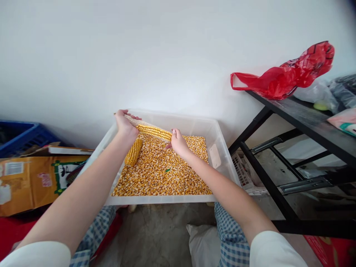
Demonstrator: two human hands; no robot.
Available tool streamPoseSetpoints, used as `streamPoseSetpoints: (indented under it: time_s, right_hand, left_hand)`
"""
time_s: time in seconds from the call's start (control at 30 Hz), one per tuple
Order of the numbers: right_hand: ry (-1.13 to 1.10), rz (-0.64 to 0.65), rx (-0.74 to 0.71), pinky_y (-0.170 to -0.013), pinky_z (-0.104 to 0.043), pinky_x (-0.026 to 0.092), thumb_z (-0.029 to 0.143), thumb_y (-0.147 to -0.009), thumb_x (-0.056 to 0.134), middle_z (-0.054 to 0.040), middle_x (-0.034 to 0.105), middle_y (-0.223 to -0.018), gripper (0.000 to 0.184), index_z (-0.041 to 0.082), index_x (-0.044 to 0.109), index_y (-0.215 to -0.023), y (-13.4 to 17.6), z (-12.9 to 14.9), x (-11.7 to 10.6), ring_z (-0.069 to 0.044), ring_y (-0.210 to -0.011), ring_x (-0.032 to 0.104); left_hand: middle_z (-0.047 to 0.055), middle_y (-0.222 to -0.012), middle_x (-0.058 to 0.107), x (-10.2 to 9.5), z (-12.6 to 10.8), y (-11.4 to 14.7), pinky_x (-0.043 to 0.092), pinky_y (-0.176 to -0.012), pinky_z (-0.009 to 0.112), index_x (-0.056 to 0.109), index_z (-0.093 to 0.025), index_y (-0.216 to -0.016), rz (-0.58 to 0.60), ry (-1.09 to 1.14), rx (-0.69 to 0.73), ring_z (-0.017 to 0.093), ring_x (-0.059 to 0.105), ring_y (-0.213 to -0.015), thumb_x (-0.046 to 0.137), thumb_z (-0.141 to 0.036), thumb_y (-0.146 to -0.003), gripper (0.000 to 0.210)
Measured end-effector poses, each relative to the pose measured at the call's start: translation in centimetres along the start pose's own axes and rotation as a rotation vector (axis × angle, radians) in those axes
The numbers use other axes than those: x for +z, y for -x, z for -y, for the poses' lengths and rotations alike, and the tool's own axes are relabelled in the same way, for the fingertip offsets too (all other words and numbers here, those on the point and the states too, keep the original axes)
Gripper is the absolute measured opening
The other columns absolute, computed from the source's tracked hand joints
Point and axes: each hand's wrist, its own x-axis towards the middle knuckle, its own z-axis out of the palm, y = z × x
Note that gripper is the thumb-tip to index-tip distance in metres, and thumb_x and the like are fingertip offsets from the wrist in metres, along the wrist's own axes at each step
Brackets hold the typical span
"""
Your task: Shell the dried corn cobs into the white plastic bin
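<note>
An ear of corn point(154, 131) is held over a clear plastic bin point(164, 200), slanting down to the right. Yellow kernels cover its middle and right part, while the left part is a bare, pale cob. My left hand point(125, 125) is closed around the bare left end. At the right end my right hand point(179, 144) grips the ear with thumb and fingers. Loose corn kernels point(164, 174) spread across the bin's floor, with a small green scrap point(167, 170) among them. A second corn cob point(134, 152), full of kernels, lies at the bin's left side beneath my left forearm.
A white wall stands behind the bin. On the left are a blue crate point(20, 135) and a brown cardboard box point(36, 178). To the right, a black-framed table point(303, 118) carries a red plastic bag point(289, 76). A white sack point(204, 244) rests on the floor by my leg.
</note>
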Motion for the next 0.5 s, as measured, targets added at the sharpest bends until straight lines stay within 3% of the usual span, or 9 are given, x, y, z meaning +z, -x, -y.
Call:
streamPoseSetpoints:
  time_s: [0.2, 0.5]
  right_hand:
    - [0.207, 0.015, 0.029, -0.050, -0.029, 0.043, 0.033, -0.089, 0.029, 0.0012, 0.053, -0.057, 0.039, 0.021, 0.033, -0.126, 0.3, 0.8, -0.7, -0.013, -0.038, 0.050]
    - [0.284, -0.004, -0.012, -0.059, -0.031, 0.046, 0.019, -0.082, 0.040, -0.0012, 0.055, -0.059, 0.048, 0.022, 0.031, -0.129, 0.4, 0.4, -0.8, -0.017, -0.050, 0.054]
  left_hand:
    - [-0.005, -0.038, 0.036, 0.1, 0.6, 0.6, 0.040, -0.046, 0.025, 0.034, -0.019, -0.058, -0.016, -0.020, 0.041, 0.009, 0.039, -0.036, 0.041, -0.019, -0.067, 0.012]
    - [-0.005, -0.039, 0.035, 0.3, 1.2, 1.1, 0.040, -0.047, 0.025, 0.033, -0.019, -0.058, -0.021, -0.045, 0.061, 0.009, 0.039, -0.037, 0.042, -0.021, -0.068, 0.013]
